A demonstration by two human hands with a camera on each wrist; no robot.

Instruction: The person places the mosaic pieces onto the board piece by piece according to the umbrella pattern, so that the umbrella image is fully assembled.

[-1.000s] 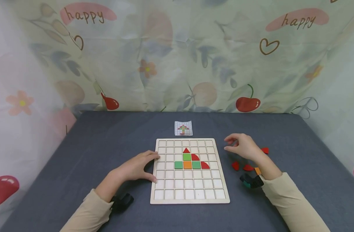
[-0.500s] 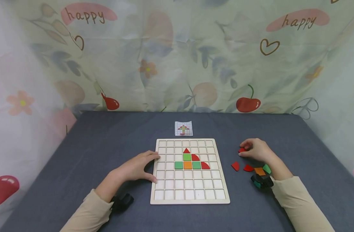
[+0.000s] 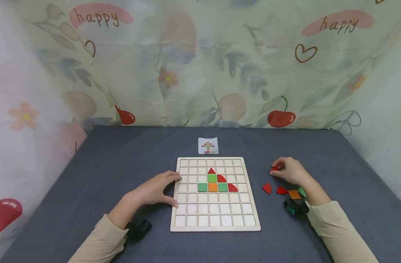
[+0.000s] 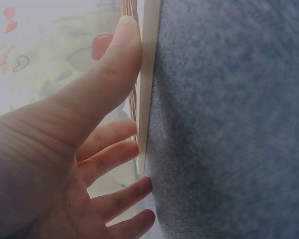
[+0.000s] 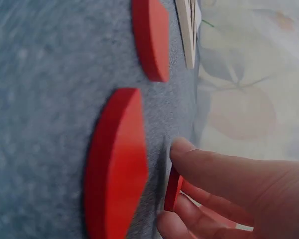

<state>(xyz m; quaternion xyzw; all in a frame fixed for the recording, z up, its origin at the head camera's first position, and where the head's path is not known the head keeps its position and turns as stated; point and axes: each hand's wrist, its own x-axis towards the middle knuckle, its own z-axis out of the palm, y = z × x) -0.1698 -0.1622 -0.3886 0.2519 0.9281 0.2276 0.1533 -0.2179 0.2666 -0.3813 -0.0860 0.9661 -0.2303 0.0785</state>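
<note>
A pale wooden grid board (image 3: 215, 228) lies flat, holding a red triangle (image 3: 211, 171), green squares (image 3: 212, 178), an orange square (image 3: 212, 187) and red quarter-circle tiles (image 3: 232, 187). My left hand (image 3: 157, 189) rests at the board's left edge, thumb and fingers spread and touching its rim. To the right of the board, my right hand (image 3: 290, 171) pinches a red tile (image 5: 173, 189) between thumb and fingers, just above the cloth. The held tile's full shape is hidden by the fingers.
Near the right wrist lie two loose red tiles (image 3: 267, 188), an orange square tile (image 3: 294, 194) and a green tile (image 3: 301, 191). A small printed pattern card (image 3: 208, 150) lies behind the board. Dark cloth (image 3: 138, 146) covers the table; a patterned curtain (image 3: 200, 73) hangs behind.
My right hand has moved right, away from the board, to the farther red tile and now pinches it. The left hand and the board stay as they were.
</note>
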